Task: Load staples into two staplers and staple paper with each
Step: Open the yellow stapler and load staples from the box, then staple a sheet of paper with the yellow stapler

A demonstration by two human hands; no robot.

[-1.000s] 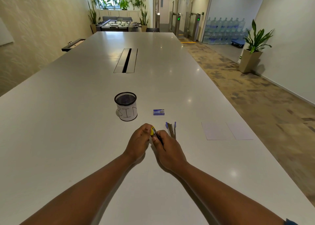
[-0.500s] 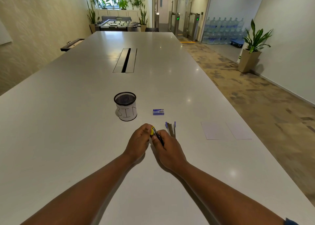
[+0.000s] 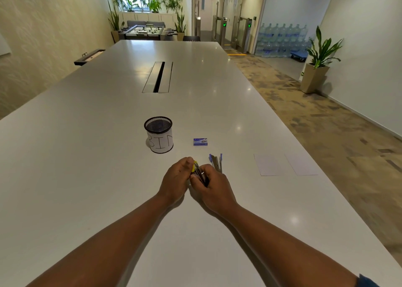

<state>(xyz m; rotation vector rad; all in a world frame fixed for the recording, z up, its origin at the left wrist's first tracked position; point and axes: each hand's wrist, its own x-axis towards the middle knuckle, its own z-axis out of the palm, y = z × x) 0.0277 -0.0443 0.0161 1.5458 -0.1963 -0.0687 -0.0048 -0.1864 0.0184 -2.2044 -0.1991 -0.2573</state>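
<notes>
A small yellow-and-black stapler is held between both hands just above the white table. My left hand grips its yellow end with curled fingers. My right hand holds the dark body from the right. Most of the stapler is hidden by the fingers. A second stapler, purple with its metal channel showing, lies on the table just right of my right hand. A small blue staple box sits beyond the hands. Two white paper sheets lie side by side to the right.
A black mesh cup wrapped in paper marked BIN stands left of the staple box. A cable slot runs along the table's middle farther off. The table's right edge drops to carpeted floor with a potted plant.
Both hands keep hold of the yellow stapler in the same spot; only small finger shifts show. Nothing else on the table has moved.
</notes>
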